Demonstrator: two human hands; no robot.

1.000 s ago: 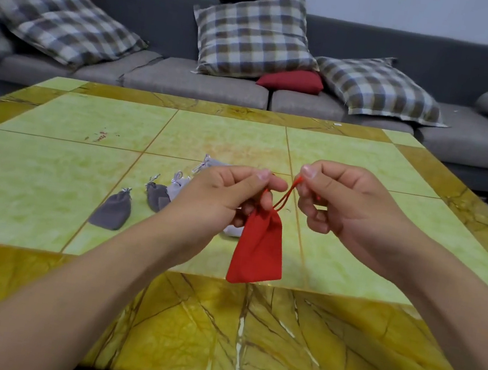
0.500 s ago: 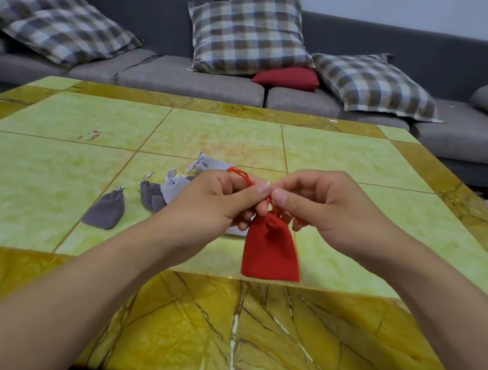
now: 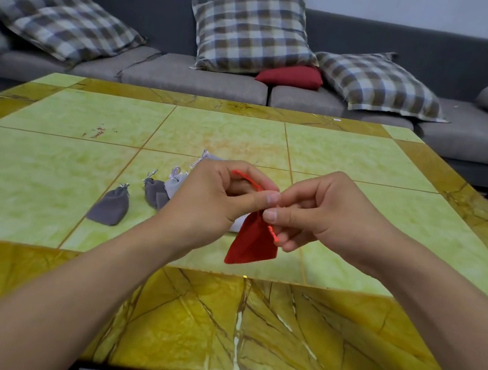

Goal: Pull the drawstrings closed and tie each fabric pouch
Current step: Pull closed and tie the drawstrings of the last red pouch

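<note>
— Where's the red pouch (image 3: 254, 240)?

— Held up over the table (image 3: 40, 210), above the middle of its near half, hanging mouth-up between both hands with its bottom corner tilted toward the near edge.

— How do the hands have it?

— The left hand (image 3: 218, 200) has its thumb and fingers curled in, pinching the red drawstring (image 3: 248, 178), which loops over the top of its fingers. The right hand (image 3: 324, 216) pinches the gathered neck of the pouch between thumb and forefinger, other fingers curled beneath, with a short length of cord showing along them. The thumb tips of the two hands nearly touch.

— And the other pouches?

— A dark grey pouch (image 3: 111, 207) lies alone toward the left. Just right of it sit a second dark grey pouch (image 3: 155, 193) and a light grey pouch (image 3: 176, 185), touching each other; another pale pouch (image 3: 213, 158) peeks out behind the left hand, mostly hidden.

— Beyond the far edge?

— A grey sofa (image 3: 189, 77) with checked cushions (image 3: 254, 31) and a small red cushion (image 3: 290, 75).
</note>
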